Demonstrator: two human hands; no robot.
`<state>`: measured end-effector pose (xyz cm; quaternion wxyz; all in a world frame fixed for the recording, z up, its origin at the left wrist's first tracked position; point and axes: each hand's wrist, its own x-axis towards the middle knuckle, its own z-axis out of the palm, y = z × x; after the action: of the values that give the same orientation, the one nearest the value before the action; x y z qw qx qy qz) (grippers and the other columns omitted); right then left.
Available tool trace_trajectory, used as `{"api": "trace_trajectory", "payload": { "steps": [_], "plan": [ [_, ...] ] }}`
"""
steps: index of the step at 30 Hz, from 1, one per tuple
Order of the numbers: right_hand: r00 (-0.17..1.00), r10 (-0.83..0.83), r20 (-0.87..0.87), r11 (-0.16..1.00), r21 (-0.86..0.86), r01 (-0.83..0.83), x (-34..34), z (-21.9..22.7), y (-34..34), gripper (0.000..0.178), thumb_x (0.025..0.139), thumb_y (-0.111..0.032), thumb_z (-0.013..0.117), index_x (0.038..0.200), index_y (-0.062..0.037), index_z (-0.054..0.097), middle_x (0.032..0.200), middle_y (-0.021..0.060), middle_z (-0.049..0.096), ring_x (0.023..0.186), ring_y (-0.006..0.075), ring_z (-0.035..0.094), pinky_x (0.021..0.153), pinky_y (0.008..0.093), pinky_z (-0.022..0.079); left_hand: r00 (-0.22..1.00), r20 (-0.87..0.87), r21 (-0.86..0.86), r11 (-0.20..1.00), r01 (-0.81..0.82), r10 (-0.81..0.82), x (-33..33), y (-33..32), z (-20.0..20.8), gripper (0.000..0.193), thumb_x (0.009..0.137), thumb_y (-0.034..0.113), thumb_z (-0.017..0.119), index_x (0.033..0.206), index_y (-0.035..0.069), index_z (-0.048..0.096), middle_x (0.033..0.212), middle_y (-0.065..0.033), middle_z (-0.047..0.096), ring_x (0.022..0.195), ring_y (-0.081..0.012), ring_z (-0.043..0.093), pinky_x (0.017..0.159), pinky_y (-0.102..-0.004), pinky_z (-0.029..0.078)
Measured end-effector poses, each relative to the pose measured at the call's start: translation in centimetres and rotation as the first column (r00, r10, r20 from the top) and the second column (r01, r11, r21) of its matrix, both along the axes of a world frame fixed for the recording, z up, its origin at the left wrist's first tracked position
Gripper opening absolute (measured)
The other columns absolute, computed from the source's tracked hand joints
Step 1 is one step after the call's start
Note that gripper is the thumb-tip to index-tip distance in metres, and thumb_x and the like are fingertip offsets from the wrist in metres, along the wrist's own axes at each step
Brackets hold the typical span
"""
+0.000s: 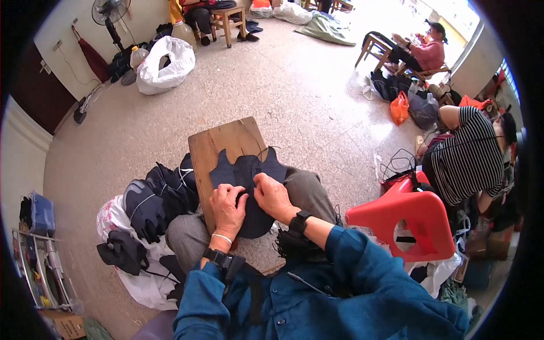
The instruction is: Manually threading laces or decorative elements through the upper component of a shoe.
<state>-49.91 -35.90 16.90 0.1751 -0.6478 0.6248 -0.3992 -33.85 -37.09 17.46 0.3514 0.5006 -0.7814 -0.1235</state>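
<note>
A dark, textured piece of cut fabric point(256, 218), with two horn-like points at its far end, lies across the near part of a wooden stool point(215, 144) and my lap. My left hand point(228, 208) is on its left half, fingers curled and thumb tip turned inward, pressing or pinching the cloth. Just right of it, my right hand point(274, 195) has its fingers bunched together at the middle of the piece. Whether a small tool or thread sits between my fingertips is too small to make out.
Dark fabric pieces point(148, 207) are heaped on white bags to my left. A red plastic stool point(399, 218) stands at my right, beside a person in a striped top point(470, 156). Farther off are a white sack point(165, 65), a fan point(110, 17) and a seated person in pink point(428, 55).
</note>
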Motion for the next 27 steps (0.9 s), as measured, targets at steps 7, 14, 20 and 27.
{"api": "trace_trajectory", "payload": {
  "steps": [7,14,20,27],
  "plan": [
    [0.998,0.038,0.06,0.977,0.208,-0.049,-0.2,1.1,0.3,0.012,0.087,-0.013,0.061,0.092,-0.0041,0.067,0.092,0.0163,0.063,0.091,0.0366,0.064,0.077,0.0456,0.052,1.0,0.005,-0.002,1.0,-0.027,0.027,-1.0,-0.4,-0.5,0.014,0.079,0.017,0.076,0.091,0.014,0.07,0.092,-0.0024,0.058,0.095,-0.0246,0.057,0.088,-0.039,0.038],
    [0.99,0.119,0.075,0.959,0.249,-0.134,-0.5,2.1,-0.4,0.014,0.087,-0.016,0.063,0.093,-0.0047,0.069,0.091,0.0151,0.062,0.09,0.0354,0.063,0.077,0.045,0.051,0.99,-0.139,0.078,0.997,-0.007,0.018,-0.6,-0.7,-0.6,0.007,0.084,0.014,0.072,0.09,0.011,0.067,0.093,-0.0015,0.066,0.092,-0.0229,0.06,0.09,-0.0387,0.038],
    [0.984,0.14,0.113,0.98,0.125,-0.154,-0.7,1.4,-0.5,0.015,0.087,-0.014,0.067,0.094,-0.0016,0.071,0.086,0.0136,0.066,0.078,0.0272,0.067,0.07,0.0373,0.052,0.986,-0.168,0.056,0.998,0.026,-0.017,-0.6,-0.7,-0.3,0.009,0.092,0.017,0.066,0.096,0.01,0.07,0.095,-0.0011,0.07,0.09,-0.0212,0.061,0.09,-0.0373,0.038],
    [0.971,0.157,0.182,0.977,0.112,-0.179,-0.7,1.0,-0.6,0.016,0.088,-0.013,0.063,0.092,0.0017,0.069,0.086,0.0182,0.066,0.082,0.0355,0.066,0.072,0.0429,0.052,0.982,-0.187,0.156,0.987,0.034,-0.004,-0.7,-0.9,0.2,0.012,0.094,0.018,0.065,0.097,0.009,0.072,0.094,-0.0011,0.07,0.087,-0.0198,0.062,0.09,-0.0365,0.038]
  ]
}}
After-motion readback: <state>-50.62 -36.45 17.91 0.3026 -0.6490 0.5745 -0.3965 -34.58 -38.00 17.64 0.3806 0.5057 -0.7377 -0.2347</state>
